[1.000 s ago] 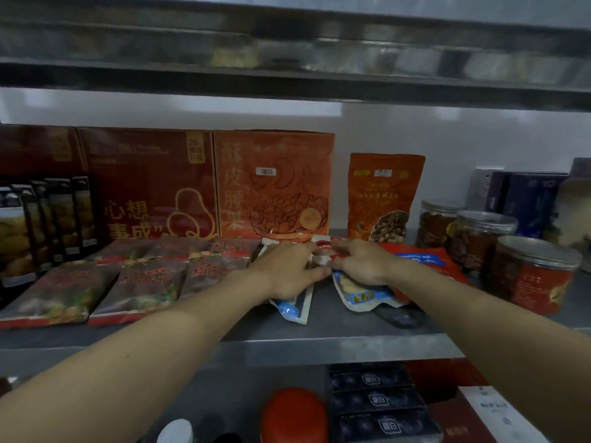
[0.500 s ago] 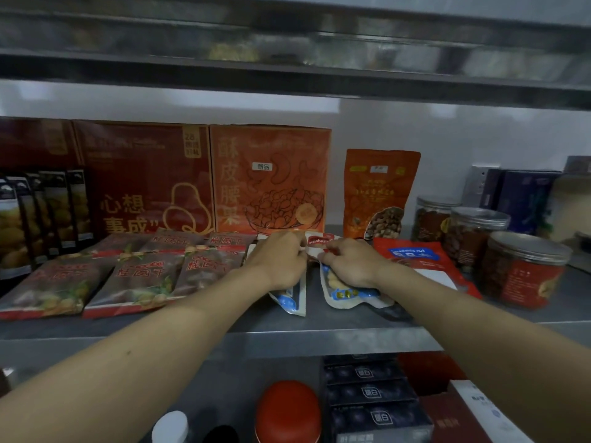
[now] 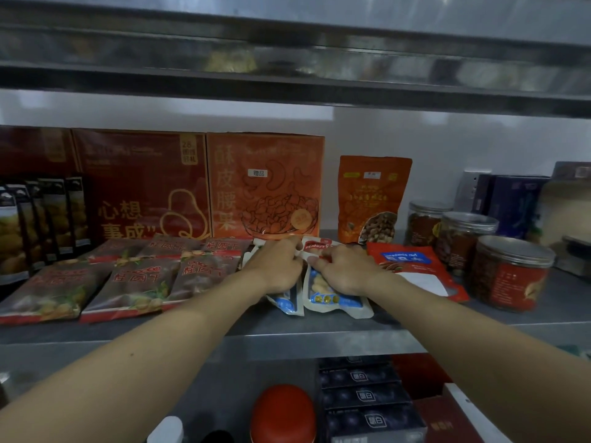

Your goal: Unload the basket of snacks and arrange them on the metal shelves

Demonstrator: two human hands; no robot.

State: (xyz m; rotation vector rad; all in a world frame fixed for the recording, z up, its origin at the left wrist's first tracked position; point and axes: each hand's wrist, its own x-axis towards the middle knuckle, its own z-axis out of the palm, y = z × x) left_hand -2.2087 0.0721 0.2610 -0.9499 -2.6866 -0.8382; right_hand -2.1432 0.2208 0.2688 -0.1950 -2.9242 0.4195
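Two white and blue peanut packets lie side by side on the metal shelf (image 3: 287,330). My left hand (image 3: 276,266) rests on the left peanut packet (image 3: 287,303), fingers curled at its top edge. My right hand (image 3: 343,270) lies on the right peanut packet (image 3: 332,298), its fingers pinching the packet near the red "PEANUT" label. Both packets sit in front of an orange cashew box (image 3: 265,187). No basket is in view.
Brown dried-fruit bags (image 3: 137,282) cover the shelf's left part, with red boxes (image 3: 140,183) behind. To the right lie a red nut packet (image 3: 412,266), an upright orange pouch (image 3: 372,199) and clear jars (image 3: 508,273). Dark boxes (image 3: 364,398) and a red lid (image 3: 283,414) sit below.
Both hands stay on the peanut packets with small shifts at the top edges. The right packet now lies straighter, parallel to the left one.
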